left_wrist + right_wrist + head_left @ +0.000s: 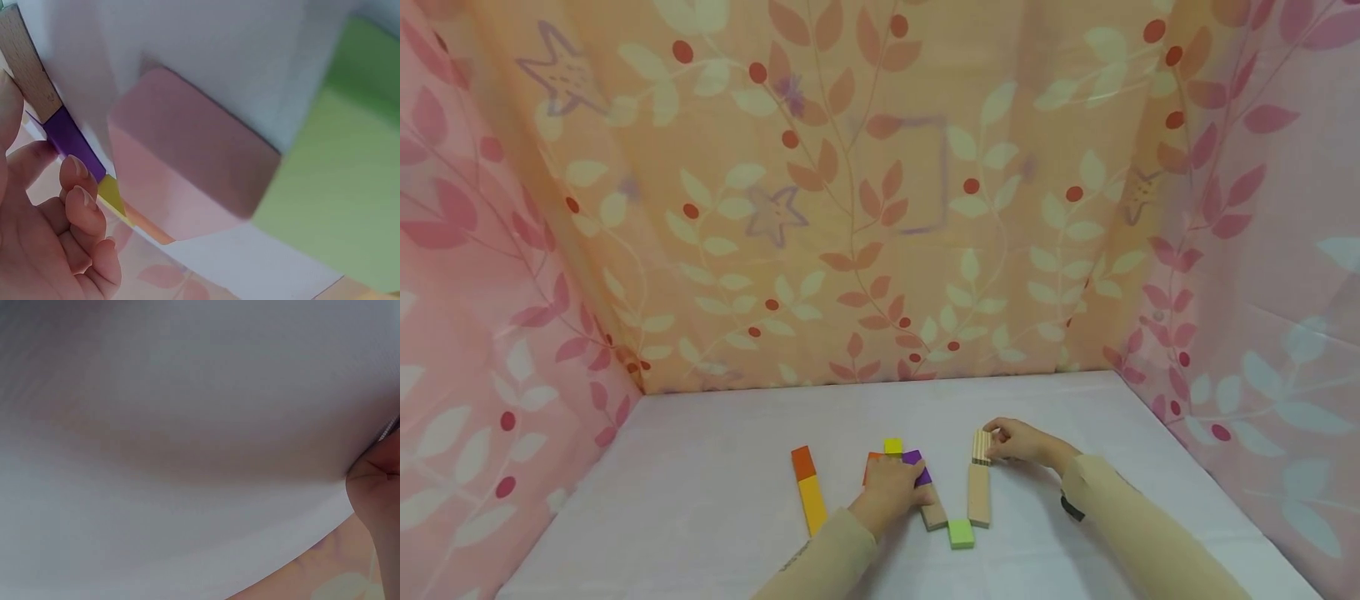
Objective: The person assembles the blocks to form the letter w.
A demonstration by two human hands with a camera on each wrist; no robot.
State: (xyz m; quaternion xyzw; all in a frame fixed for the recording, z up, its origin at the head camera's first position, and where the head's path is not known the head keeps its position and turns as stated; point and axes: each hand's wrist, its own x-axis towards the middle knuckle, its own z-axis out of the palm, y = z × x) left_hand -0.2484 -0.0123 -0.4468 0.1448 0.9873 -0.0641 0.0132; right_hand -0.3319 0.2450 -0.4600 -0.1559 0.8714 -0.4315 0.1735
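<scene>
My left hand (891, 492) touches a purple block (914, 465) with its index finger. Its thumb lies against the plain wooden block (933, 508) adjoining it, and the other fingers curl loosely in the left wrist view. A yellow block (892, 447) and an orange block (872, 462), partly covered by the hand, continue this row. My right hand (1022, 442) pinches a ridged wooden block (981, 447) at the far end of another plain wooden block (979, 496). A light green block (961, 533) lies between the two rows' near ends. The right wrist view hides the grip.
To the left, a red-orange block (803, 462) and a yellow-orange block (812, 504) form a line running under the left sleeve. A pink block (194, 156) and a big green block (337, 162) loom close in the left wrist view. Patterned cloth walls surround the white table (700, 442).
</scene>
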